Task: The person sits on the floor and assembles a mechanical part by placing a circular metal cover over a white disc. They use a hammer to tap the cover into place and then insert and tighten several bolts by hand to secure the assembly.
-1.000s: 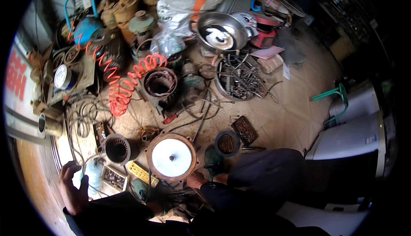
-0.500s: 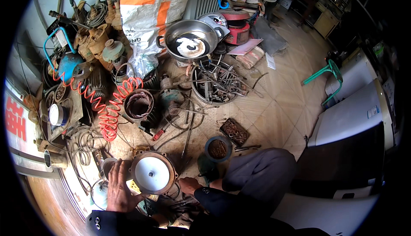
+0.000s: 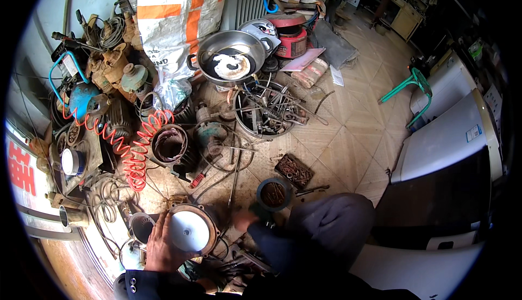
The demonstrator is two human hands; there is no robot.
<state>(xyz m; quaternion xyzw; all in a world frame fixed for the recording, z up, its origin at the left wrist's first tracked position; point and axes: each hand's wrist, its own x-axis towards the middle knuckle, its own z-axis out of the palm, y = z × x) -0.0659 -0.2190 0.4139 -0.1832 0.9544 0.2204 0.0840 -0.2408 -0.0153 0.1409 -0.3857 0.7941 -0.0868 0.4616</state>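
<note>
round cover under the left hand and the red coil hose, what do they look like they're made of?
Round cover: likely cast metal with a rusty brown rim around a smooth pale centre; the left hand rests on its edge. Red coil hose: looks like glossy plastic tubing, judging by its even colour and springy spiral.

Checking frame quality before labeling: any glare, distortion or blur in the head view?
Head view: strong fisheye bending, black vignette around the rim; daylight glare on the white round cover under the left hand and on the metal pan; right hand small and in shade; centre is sharp, edges soft.

Red coiled hose [image 3: 136,153], metal pan [image 3: 231,58], perhaps rusty parts.
</note>
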